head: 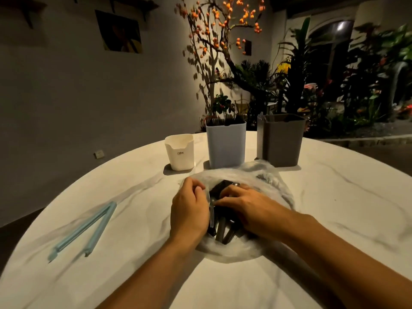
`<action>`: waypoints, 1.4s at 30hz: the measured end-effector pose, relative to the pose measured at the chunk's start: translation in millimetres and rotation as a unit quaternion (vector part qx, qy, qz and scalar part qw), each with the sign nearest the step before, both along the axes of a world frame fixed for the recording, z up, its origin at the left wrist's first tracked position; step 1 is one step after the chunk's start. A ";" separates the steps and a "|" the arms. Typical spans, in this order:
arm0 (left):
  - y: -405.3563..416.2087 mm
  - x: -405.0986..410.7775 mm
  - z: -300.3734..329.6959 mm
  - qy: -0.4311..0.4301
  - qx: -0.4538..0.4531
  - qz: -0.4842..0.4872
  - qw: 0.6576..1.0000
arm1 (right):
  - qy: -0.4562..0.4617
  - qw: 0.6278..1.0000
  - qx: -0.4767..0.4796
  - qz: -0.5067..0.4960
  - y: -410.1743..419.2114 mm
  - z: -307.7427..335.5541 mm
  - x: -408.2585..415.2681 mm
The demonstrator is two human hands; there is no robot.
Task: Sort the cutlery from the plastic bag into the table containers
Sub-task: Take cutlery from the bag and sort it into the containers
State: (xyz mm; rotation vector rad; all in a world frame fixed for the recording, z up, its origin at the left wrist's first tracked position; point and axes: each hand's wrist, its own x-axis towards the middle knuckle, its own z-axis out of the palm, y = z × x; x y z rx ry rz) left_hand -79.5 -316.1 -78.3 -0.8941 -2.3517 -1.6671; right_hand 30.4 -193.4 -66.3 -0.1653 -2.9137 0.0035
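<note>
A clear plastic bag (263,175) lies in the middle of the round white table (334,208), holding dark cutlery (223,231). My left hand (189,208) grips the bag's left edge, fingers curled over the rim. My right hand (243,204) reaches into the bag's mouth with fingers bent down over the dark cutlery; what it holds is hidden. Behind the bag stand three containers: a small white one (180,152), a taller pale blue one (226,144) with utensil tips showing at its top, and a grey one (282,141).
A pale blue bag clip (87,228) lies open on the table at the left. Beyond the table are a wall with a picture, a branch with orange blossoms and dense plants at the right.
</note>
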 end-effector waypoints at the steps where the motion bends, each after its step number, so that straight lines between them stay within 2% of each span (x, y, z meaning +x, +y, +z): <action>1: 0.5 -1.2 2.5 0.004 0.005 -0.011 1.000 | 0.003 1.000 0.003 0.001 2.2 0.1 -0.5; 6: -7.8 2.1 8.7 0.051 0.015 -0.125 0.991 | 0.009 1.000 0.009 0.017 7.2 -2.1 -5.6; 9: -13.1 1.5 3.5 0.105 -0.067 -0.203 0.971 | 0.009 1.000 -0.016 0.021 3.3 3.9 -3.1; 11: -15.4 1.3 -1.1 0.135 -0.107 -0.193 0.966 | 0.028 0.999 -0.021 0.022 1.0 5.4 -0.1; 13: -18.6 0.9 -3.0 0.129 -0.095 -0.159 0.974 | 0.048 0.998 -0.021 0.023 -1.1 3.9 2.6; 20: -25.0 -1.9 1.4 0.046 -0.081 -0.098 0.991 | 0.080 0.996 0.031 0.028 1.4 -2.2 2.9; 32: -30.1 -3.8 5.9 0.052 -0.109 -0.112 0.986 | 0.126 0.983 0.134 0.019 11.7 1.2 17.3; 38: -33.0 1.5 9.2 0.080 -0.139 -0.091 0.983 | 0.204 0.970 0.135 0.008 20.1 5.2 21.8; 42: -34.1 5.6 12.1 0.071 -0.124 -0.105 0.984 | 0.234 0.963 0.134 0.016 16.5 4.1 21.4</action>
